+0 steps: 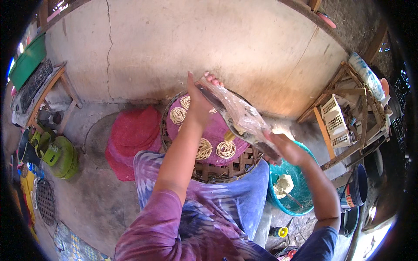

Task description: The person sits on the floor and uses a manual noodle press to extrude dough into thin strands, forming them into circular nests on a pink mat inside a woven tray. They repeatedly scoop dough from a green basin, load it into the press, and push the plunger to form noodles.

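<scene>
Both my hands grip a long, flour-dusted wooden dough press (239, 111), held tilted in front of me. My left hand (200, 102) is closed on its upper end, fingertips curling over the far edge. The lower right end is in my closed right hand (288, 149). A short yellowish cylinder (229, 136) shows under the press's middle. Just below it is a coil of pale dough strands (226, 149). More coils, such as a round one (177, 115), lie on purple netting (217, 160) over a round woven basket (209, 173). My left forearm and the press hide part of them.
At my right stands a teal basin (305, 201) with a pale dough lump (284, 185) and a stick-like utensil. Red netting (135, 130) is piled left of the basket. Farther left is a green gas cylinder (62, 157). A wooden rack (324, 130) leans at the right.
</scene>
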`<state>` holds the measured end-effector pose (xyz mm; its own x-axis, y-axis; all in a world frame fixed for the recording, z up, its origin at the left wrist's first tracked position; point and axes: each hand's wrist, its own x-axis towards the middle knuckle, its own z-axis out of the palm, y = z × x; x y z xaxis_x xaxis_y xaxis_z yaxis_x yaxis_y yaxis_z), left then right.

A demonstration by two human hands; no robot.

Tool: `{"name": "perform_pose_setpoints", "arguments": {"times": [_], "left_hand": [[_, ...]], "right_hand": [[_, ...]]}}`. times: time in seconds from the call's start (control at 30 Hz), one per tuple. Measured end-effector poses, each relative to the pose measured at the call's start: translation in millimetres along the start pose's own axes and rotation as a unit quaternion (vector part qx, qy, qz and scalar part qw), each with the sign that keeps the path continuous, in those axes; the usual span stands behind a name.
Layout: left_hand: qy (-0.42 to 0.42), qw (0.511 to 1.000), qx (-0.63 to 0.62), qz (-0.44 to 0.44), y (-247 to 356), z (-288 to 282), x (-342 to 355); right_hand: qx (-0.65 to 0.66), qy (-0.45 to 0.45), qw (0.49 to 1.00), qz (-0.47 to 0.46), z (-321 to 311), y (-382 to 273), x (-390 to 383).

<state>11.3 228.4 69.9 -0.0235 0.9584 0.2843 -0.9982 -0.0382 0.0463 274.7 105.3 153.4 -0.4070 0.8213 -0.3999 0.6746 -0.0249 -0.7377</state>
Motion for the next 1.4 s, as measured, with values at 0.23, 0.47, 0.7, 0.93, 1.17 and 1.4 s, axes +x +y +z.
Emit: {"name": "perform_pose_setpoints", "arguments": {"times": [0.23, 0.47, 0.7, 0.93, 1.17, 1.4], "left_hand": [[0.036, 0.999, -0.008, -0.033, -13, -12, -19], [0.040, 0.965, 0.241, -0.092, -29, -33, -6], [-0.071, 0.556, 0.749, -0.352, -31, -76, -74], [-0.058, 0.541, 0.767, -0.340, -37, -68, -87], [-0.183, 0.406, 0.878, -0.172, -30, -75, -95], [-0.267, 0.248, 0.931, -0.030, -26, -55, -126]], "right_hand": [[0.063, -0.026, 0.997, 0.038, 0, 29, -16], [0.110, 0.016, 0.994, 0.008, 3, 74, -1], [0.186, 0.006, 0.979, -0.087, 14, 111, -9], [0.205, 0.040, 0.972, -0.106, 21, 120, -5], [0.265, 0.102, 0.946, -0.156, 31, 146, -1], [0.353, 0.148, 0.891, -0.242, 80, 203, 2]]}}
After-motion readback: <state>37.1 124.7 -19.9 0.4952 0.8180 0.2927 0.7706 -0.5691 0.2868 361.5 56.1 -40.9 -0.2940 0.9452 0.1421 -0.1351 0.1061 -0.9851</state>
